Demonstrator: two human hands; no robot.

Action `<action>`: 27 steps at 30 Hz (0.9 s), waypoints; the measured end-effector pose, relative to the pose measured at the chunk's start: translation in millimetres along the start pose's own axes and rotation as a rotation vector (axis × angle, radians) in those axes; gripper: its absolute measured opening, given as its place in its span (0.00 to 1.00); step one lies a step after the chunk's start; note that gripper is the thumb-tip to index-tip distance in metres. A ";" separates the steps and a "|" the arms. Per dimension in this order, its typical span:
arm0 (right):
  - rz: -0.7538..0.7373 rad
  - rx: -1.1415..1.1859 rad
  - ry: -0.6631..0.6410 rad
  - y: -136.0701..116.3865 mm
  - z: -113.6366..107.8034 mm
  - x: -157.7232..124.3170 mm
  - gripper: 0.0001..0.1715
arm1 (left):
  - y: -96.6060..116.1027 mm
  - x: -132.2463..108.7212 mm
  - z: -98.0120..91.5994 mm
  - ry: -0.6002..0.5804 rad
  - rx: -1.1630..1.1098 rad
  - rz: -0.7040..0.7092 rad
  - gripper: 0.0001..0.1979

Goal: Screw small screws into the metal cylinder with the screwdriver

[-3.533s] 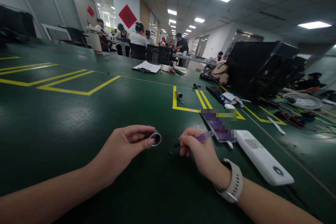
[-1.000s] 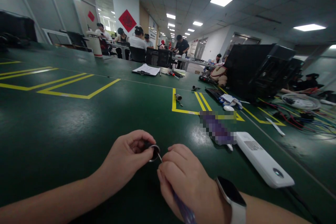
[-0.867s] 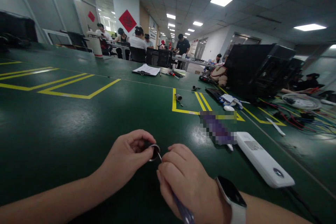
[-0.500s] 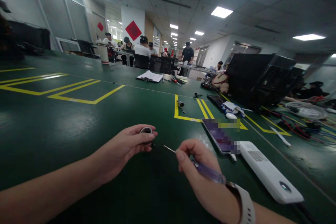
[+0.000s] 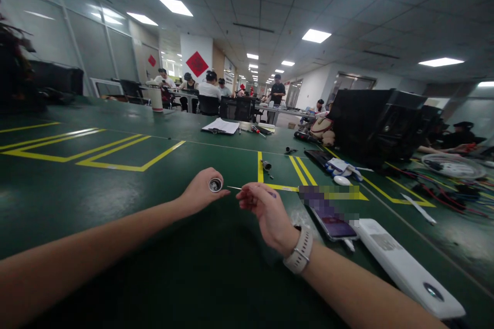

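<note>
My left hand [image 5: 200, 193] is closed around a small round metal part [image 5: 215, 184], a hollow cylinder whose open end faces me. Inside its rim some inner detail shows, too small to make out. A screwdriver [image 5: 234, 188] with a thin metal shaft is pinched in my right hand [image 5: 264, 208], its tip pointing left at the metal part with a small gap between them. The fingers cover most of its purple handle. Farther out on the green table [image 5: 185, 267], a similar metal part [image 5: 266, 165] lies by a yellow tape line, with a small dark piece [image 5: 289, 150] beyond.
Right of my hands lie a phone [image 5: 328, 216] with a cable and a white power bank [image 5: 409, 267]. Black boxes [image 5: 370, 123] and tangled wires [image 5: 443, 185] stand farther right. A clipboard with paper [image 5: 221, 126] and a white cup [image 5: 156, 99] are at the back. People sit beyond.
Both hands have moved away from me and up in the view. The metal part's open end has turned toward me, and the screwdriver has swung nearly level, closer to it.
</note>
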State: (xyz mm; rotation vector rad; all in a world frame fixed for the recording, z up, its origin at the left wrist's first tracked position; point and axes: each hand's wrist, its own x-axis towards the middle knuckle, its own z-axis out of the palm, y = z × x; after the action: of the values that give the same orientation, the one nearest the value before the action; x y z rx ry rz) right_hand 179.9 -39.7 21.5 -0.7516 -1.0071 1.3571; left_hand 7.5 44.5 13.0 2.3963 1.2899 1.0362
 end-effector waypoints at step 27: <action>-0.282 -0.775 -0.150 15.7 -1.2 -23.2 0.09 | 5.3 -18.5 10.3 -0.154 0.222 0.269 0.08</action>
State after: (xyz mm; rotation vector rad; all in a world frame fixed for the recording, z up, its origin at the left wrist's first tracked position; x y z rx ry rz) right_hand 175.9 -60.9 3.5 -1.0279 -1.7248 0.7650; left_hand 11.1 27.9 -0.6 2.8154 1.1027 0.7846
